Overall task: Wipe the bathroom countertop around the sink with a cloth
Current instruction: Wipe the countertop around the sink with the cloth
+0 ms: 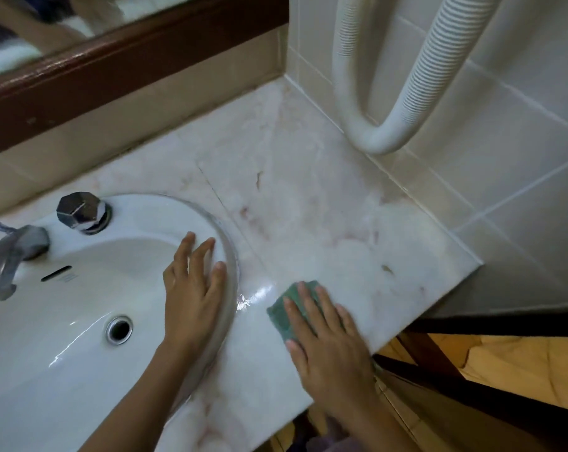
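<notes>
Head view: looking down on a pale marble countertop (308, 207) set into a tiled corner.
Cloth: a green cloth (277, 316) lies flat on the counter near its front edge, just right of the sink (48, 337).
Right hand: the right hand (328, 347) presses down on the cloth, fingers straight and spread.
Left hand: the left hand (194, 288) rests flat on the sink's right rim, fingers extended, holding nothing.
Surface: a glossy patch between sink and cloth looks wet, though blur makes that uncertain.
Fixtures: a chrome faucet (12, 249) and knob (82, 210) sit at the basin's back.
Wall: a white ribbed hose (390, 93) loops down above the counter.
</notes>
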{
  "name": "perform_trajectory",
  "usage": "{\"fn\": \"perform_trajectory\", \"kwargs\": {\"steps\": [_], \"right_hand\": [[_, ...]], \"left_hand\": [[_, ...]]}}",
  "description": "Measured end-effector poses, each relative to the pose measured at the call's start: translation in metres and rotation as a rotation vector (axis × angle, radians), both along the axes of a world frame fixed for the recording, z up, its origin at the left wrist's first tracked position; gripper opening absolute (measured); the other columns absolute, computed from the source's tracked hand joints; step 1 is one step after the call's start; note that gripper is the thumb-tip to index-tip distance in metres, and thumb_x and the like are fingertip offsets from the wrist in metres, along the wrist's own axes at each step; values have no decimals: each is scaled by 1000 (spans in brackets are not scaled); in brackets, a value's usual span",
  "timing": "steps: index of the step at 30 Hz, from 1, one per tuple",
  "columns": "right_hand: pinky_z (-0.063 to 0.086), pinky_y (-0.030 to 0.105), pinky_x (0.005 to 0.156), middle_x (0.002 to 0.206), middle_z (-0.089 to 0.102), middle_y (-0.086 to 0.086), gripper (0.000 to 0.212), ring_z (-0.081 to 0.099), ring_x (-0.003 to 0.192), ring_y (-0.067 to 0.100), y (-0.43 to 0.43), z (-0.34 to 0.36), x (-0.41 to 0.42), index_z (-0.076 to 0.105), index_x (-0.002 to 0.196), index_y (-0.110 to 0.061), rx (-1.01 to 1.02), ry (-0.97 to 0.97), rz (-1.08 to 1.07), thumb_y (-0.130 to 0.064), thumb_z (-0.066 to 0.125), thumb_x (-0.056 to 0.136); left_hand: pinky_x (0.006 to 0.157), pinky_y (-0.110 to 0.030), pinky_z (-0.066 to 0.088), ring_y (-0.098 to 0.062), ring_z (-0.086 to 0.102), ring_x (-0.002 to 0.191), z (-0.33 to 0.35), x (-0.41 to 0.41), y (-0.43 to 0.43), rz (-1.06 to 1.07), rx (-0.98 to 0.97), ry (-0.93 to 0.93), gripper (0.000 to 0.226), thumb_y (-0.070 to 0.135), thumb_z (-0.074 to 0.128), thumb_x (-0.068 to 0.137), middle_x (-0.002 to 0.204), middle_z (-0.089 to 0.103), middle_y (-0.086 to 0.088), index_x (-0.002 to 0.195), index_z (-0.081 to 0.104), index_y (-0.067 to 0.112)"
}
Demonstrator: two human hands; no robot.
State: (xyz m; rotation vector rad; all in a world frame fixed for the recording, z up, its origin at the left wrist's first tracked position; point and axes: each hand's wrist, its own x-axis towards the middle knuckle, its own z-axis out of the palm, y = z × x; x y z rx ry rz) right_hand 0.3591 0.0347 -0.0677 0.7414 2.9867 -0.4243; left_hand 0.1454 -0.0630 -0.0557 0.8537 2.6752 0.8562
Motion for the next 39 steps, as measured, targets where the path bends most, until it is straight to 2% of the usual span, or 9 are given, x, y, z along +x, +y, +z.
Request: {"fn": "perform_trajectory", "kwargs": {"steps": [5,9,11,13,17,21,27,35,39], "right_hand": [[21,46,116,162,10,3,65,9,148,26,95,-8,-15,12,154,-21,74,-83,-313,-49,7,96],[12,46,118,163,6,7,68,2,149,29,98,-13,-86,13,154,-19,24,-42,-442,-45,5,92],[13,46,117,163,6,7,66,1,149,30,60,-13,-106,14,154,-18,-6,-8,-375,-43,8,93],[15,46,117,163,7,6,63,1,149,29,7,-10,-95,15,154,-18,-30,27,-199,-41,15,96],[12,43,119,163,-3,0,61,-8,149,21,-34,1,-11,6,155,-23,-75,-20,166,-45,21,100],[17,44,118,163,0,0,61,-3,149,21,37,-4,12,7,154,-24,38,-85,25,-48,16,99],[10,44,118,163,-2,4,59,-4,149,26,69,-11,-96,4,154,-20,3,-59,-240,-41,16,100],[7,46,119,162,-3,7,62,-8,149,28,-61,-3,-47,3,154,-14,-74,-26,63,-42,14,100],[11,46,118,162,-5,2,62,-8,149,23,-37,-8,10,3,155,-20,-27,-71,192,-45,19,100]], "left_hand": [[102,-28,29,-18,36,135,8,11,-2,44,4,-4,48,45,40,93,156,19,13,136,47,26],[80,-30,42,2,55,94,21,46,-24,156,58,-6,40,27,57,90,151,27,13,130,53,27],[84,-32,43,7,48,107,19,60,-48,162,65,25,40,28,56,89,147,35,7,129,56,22],[94,-35,39,-11,44,126,15,70,-76,190,32,63,48,38,47,86,142,44,0,128,57,17],[97,-37,35,-22,51,122,11,89,-113,244,-38,76,51,43,37,88,134,55,-5,123,60,14],[90,-42,43,-26,62,104,11,95,-121,211,-99,64,47,41,35,92,120,65,-1,123,61,17],[89,-45,43,-25,62,92,11,97,-114,310,-103,44,48,39,34,87,109,67,-1,121,62,20],[95,-46,41,-20,58,102,12,91,-122,292,-23,-51,51,48,36,85,114,65,6,121,62,22],[94,-45,42,-18,59,100,10,89,-126,268,-32,-71,53,51,37,86,117,65,6,123,61,22]]}}
